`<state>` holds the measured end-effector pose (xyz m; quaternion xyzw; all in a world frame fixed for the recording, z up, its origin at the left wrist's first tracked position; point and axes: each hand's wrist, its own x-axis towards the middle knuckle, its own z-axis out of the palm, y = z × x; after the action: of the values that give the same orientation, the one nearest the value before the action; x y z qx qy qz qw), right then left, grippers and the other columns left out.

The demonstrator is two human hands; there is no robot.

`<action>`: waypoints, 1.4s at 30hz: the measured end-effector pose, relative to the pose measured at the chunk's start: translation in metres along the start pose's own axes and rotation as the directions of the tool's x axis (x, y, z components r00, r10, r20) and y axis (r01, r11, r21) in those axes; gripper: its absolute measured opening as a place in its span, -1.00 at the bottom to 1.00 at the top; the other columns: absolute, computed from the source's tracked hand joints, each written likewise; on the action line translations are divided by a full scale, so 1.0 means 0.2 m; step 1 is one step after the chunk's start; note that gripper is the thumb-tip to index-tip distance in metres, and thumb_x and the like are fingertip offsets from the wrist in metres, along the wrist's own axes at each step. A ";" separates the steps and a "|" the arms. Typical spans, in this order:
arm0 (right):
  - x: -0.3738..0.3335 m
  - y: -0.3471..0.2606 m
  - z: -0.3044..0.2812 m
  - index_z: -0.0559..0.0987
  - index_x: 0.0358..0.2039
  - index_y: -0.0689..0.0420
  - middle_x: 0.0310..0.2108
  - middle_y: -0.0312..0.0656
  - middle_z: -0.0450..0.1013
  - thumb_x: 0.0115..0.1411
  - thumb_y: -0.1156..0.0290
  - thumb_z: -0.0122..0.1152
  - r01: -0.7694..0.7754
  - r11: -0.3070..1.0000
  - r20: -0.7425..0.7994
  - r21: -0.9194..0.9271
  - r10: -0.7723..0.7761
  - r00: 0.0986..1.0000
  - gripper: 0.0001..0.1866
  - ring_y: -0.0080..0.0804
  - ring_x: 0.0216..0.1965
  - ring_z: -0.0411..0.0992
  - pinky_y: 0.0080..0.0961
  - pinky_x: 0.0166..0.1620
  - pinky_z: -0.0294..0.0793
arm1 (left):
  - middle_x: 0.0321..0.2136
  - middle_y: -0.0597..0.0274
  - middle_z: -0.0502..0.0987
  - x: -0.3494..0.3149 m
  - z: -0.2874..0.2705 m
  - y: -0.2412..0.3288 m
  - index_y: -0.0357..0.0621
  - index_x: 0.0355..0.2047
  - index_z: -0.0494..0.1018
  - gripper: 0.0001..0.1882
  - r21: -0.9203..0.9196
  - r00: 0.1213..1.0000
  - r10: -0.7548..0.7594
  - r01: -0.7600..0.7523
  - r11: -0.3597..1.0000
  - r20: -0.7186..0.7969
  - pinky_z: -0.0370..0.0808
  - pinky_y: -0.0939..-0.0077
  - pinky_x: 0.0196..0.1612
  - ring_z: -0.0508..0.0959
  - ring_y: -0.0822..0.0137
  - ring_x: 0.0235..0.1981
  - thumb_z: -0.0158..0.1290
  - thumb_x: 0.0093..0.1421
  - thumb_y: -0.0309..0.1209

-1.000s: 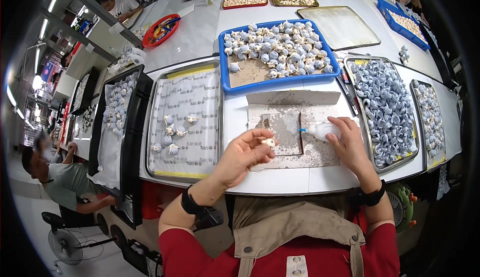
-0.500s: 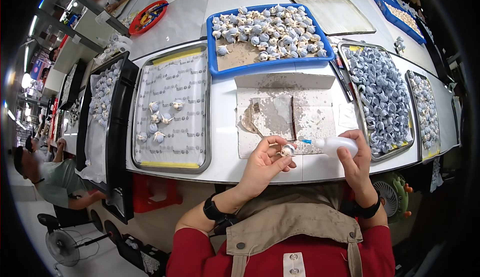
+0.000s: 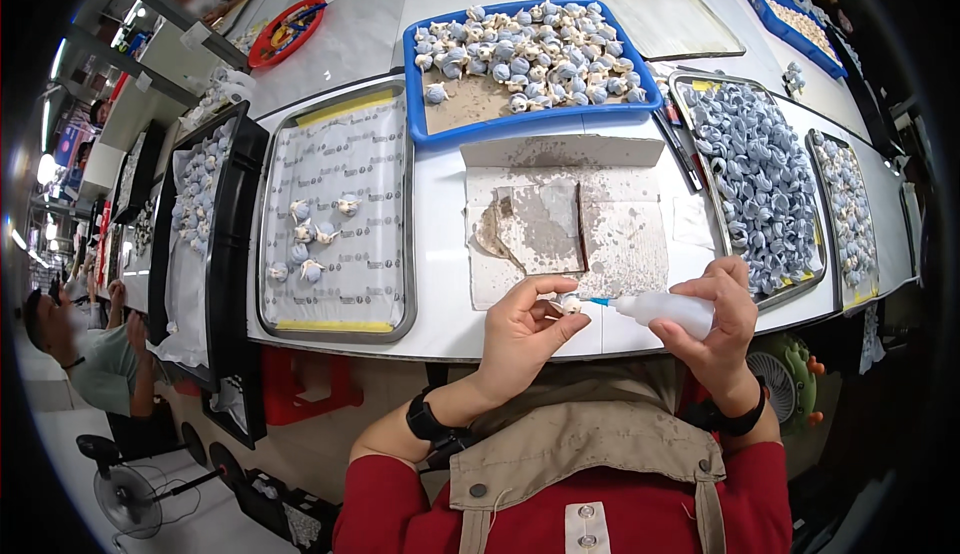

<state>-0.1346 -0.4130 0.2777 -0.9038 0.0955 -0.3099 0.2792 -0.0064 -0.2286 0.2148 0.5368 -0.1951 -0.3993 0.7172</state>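
My left hand [image 3: 525,334] pinches a small white figurine [image 3: 568,305] between thumb and fingers, just past the table's near edge. In my right hand [image 3: 715,326] is a white squeeze bottle [image 3: 660,308], lying sideways with its blue nozzle tip [image 3: 599,301] close to the figurine. Whether the tip touches it, I cannot tell. Beyond my hands lies a stained cardboard sheet [image 3: 630,214] with a raised back flap. Farther off, a blue tray [image 3: 440,134] holds many white figures with blue-grey shell-like pieces.
Left of the cardboard is a metal tray [image 3: 335,134] lined with printed paper, bearing several figures. At the right, another metal tray is heaped with blue-grey pieces [image 3: 755,174]. A black bin [image 3: 225,284], a red basket [image 3: 290,29] and a green fan [image 3: 785,384] surround the table.
The bottle's nozzle has moved left, right up to the figurine. My left fingers have turned the figurine slightly. The whole view has shifted a little.
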 end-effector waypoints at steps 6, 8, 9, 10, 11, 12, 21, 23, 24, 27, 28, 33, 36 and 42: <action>0.03 -0.03 0.02 0.54 -0.52 0.09 -0.60 -0.31 0.36 -0.32 0.31 0.51 0.048 0.998 0.021 -0.047 -0.047 0.999 -0.67 -0.32 -0.46 0.23 -0.41 -0.29 0.17 | -0.29 0.28 0.47 0.00 -0.01 0.00 -0.30 -0.04 0.33 -0.61 0.027 1.000 0.016 -0.016 0.999 0.020 0.46 0.73 -0.22 0.48 0.58 -0.30 0.12 0.11 -0.65; 0.03 -0.03 0.02 0.54 -0.53 0.09 -0.59 -0.31 0.36 -0.32 0.32 0.51 0.047 0.997 0.028 -0.053 -0.046 0.999 -0.67 -0.33 -0.46 0.24 -0.41 -0.29 0.17 | -0.28 0.28 0.47 0.00 0.00 0.00 -0.29 -0.03 0.33 -0.61 0.013 1.000 0.012 -0.013 1.000 0.024 0.46 0.74 -0.22 0.48 0.58 -0.30 0.11 0.12 -0.65; 0.03 -0.03 0.02 0.53 -0.53 0.09 -0.59 -0.31 0.37 -0.32 0.32 0.51 0.047 0.997 0.032 -0.056 -0.045 0.998 -0.67 -0.33 -0.46 0.24 -0.41 -0.30 0.17 | -0.27 0.28 0.47 0.00 -0.01 -0.01 -0.29 -0.03 0.33 -0.61 0.002 1.000 0.010 -0.010 1.000 0.028 0.46 0.74 -0.22 0.48 0.58 -0.29 0.11 0.12 -0.65; 0.04 -0.04 0.03 0.53 -0.54 0.09 -0.59 -0.31 0.37 -0.33 0.32 0.50 0.054 0.997 0.029 -0.059 -0.052 0.998 -0.67 -0.33 -0.46 0.24 -0.40 -0.30 0.17 | -0.26 0.27 0.47 0.00 -0.01 -0.01 -0.29 -0.03 0.32 -0.61 -0.010 0.999 0.007 -0.007 1.000 0.032 0.45 0.74 -0.22 0.48 0.58 -0.29 0.11 0.12 -0.65; 0.04 -0.04 0.03 0.53 -0.54 0.09 -0.60 -0.31 0.37 -0.33 0.33 0.50 0.061 0.996 0.026 -0.063 -0.059 0.998 -0.67 -0.33 -0.46 0.24 -0.40 -0.30 0.17 | -0.25 0.25 0.47 0.00 0.00 -0.01 -0.30 -0.03 0.32 -0.61 -0.005 0.999 0.015 -0.015 1.000 0.029 0.46 0.73 -0.22 0.49 0.57 -0.29 0.11 0.12 -0.65; 0.04 -0.04 0.03 0.53 -0.54 0.10 -0.60 -0.31 0.37 -0.33 0.33 0.50 0.068 0.995 0.023 -0.066 -0.066 0.998 -0.67 -0.33 -0.47 0.24 -0.40 -0.30 0.17 | -0.24 0.24 0.47 0.00 0.00 -0.01 -0.31 -0.03 0.32 -0.61 0.000 0.999 0.023 -0.023 1.000 0.026 0.47 0.72 -0.21 0.49 0.56 -0.29 0.11 0.12 -0.65; 0.03 -0.01 0.00 0.53 -0.54 0.10 -0.62 -0.30 0.34 -0.32 0.33 0.49 0.014 0.998 -0.002 -0.057 -0.014 1.000 -0.68 -0.33 -0.49 0.24 -0.42 -0.32 0.17 | -0.19 0.09 0.46 0.00 0.02 0.01 -0.37 -0.06 0.28 -0.62 -0.111 1.000 0.012 -0.013 0.994 -0.006 0.52 0.65 -0.19 0.54 0.45 -0.26 0.10 0.12 -0.65; 0.03 -0.01 0.01 0.53 -0.54 0.11 -0.63 -0.30 0.33 -0.32 0.33 0.48 0.025 0.998 0.000 -0.054 -0.025 1.000 -0.68 -0.33 -0.49 0.23 -0.42 -0.32 0.16 | -0.18 0.08 0.46 0.00 0.02 0.01 -0.37 -0.07 0.28 -0.63 -0.109 1.000 0.006 -0.006 0.994 -0.002 0.52 0.65 -0.19 0.55 0.44 -0.27 0.11 0.12 -0.65; 0.03 -0.01 0.01 0.53 -0.54 0.11 -0.63 -0.30 0.33 -0.31 0.33 0.48 0.031 0.998 0.002 -0.051 -0.031 1.000 -0.68 -0.33 -0.49 0.23 -0.43 -0.32 0.16 | -0.18 0.08 0.46 0.00 0.02 0.01 -0.37 -0.07 0.28 -0.63 -0.107 1.000 0.005 -0.005 0.994 -0.001 0.52 0.65 -0.19 0.55 0.44 -0.27 0.11 0.12 -0.65; 0.04 -0.01 0.02 0.54 -0.53 0.11 -0.62 -0.29 0.34 -0.30 0.33 0.48 0.036 0.997 0.012 -0.066 -0.035 0.999 -0.69 -0.33 -0.48 0.23 -0.44 -0.33 0.16 | -0.19 0.08 0.47 0.00 0.02 0.02 -0.36 -0.07 0.28 -0.64 -0.114 1.000 0.013 -0.014 0.993 -0.006 0.52 0.65 -0.20 0.56 0.43 -0.27 0.10 0.13 -0.64; 0.04 -0.01 0.02 0.54 -0.52 0.12 -0.61 -0.29 0.34 -0.29 0.33 0.47 0.022 0.998 0.014 -0.054 -0.021 1.000 -0.69 -0.33 -0.47 0.23 -0.44 -0.32 0.17 | -0.19 0.08 0.47 0.00 0.02 0.02 -0.36 -0.07 0.28 -0.64 -0.119 1.000 0.019 -0.020 0.993 -0.011 0.52 0.65 -0.20 0.56 0.42 -0.27 0.09 0.13 -0.64; 0.02 0.06 0.05 0.54 -0.51 0.16 -0.55 -0.23 0.36 -0.19 0.34 0.42 -0.093 0.995 -0.042 0.034 0.094 0.995 -0.74 -0.30 -0.42 0.26 -0.43 -0.30 0.22 | -0.16 0.02 0.48 0.00 -0.02 0.02 -0.32 -0.07 0.29 -0.65 -0.123 0.998 -0.045 0.040 0.992 -0.038 0.51 0.64 -0.24 0.57 0.38 -0.28 0.09 0.15 -0.58; 0.03 0.16 0.17 0.53 -0.40 0.17 -0.42 -0.17 0.41 -0.02 0.33 0.33 -0.310 0.947 0.003 0.086 0.311 0.950 -0.77 -0.26 -0.30 0.32 -0.40 -0.16 0.21 | -0.14 -0.01 0.48 0.01 -0.04 0.03 -0.29 -0.06 0.30 -0.65 -0.171 0.998 -0.056 0.058 0.983 0.017 0.51 0.63 -0.26 0.57 0.35 -0.29 0.10 0.15 -0.54; 0.08 0.31 0.14 0.56 -0.43 0.08 -0.44 -0.26 0.43 0.03 0.24 0.32 -0.229 0.948 -0.046 -0.222 0.224 0.973 -0.79 -0.33 -0.26 0.33 -0.36 -0.09 0.12 | -0.13 -0.02 0.48 0.02 -0.05 0.06 -0.26 -0.08 0.33 -0.68 -0.179 0.997 -0.016 0.029 0.983 0.074 0.52 0.65 -0.28 0.57 0.33 -0.30 0.10 0.16 -0.52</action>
<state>-0.1054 -0.4575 0.2324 -0.9095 0.2360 -0.2722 0.2074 0.0069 -0.2249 0.2213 0.4572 -0.1780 -0.4425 0.7507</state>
